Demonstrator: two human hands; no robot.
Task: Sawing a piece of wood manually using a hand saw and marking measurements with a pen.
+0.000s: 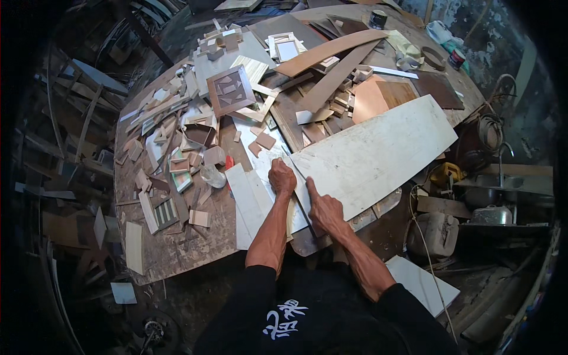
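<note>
My left hand is closed at the left end of a long white board, beside a dark gap over narrower white pieces; what is inside its fingers is hidden. My right hand lies on the long board's left edge, index finger stretched along it and the other fingers curled; I cannot make out anything they hold. A pale narrow strip shows below my left hand, between the white pieces and the dark gap.
The worktable carries scattered offcuts, a framed panel, long curved brown strips and cans. A metal sink, a jerrycan and a hanging cord are at the right. Leaning boards fill the left.
</note>
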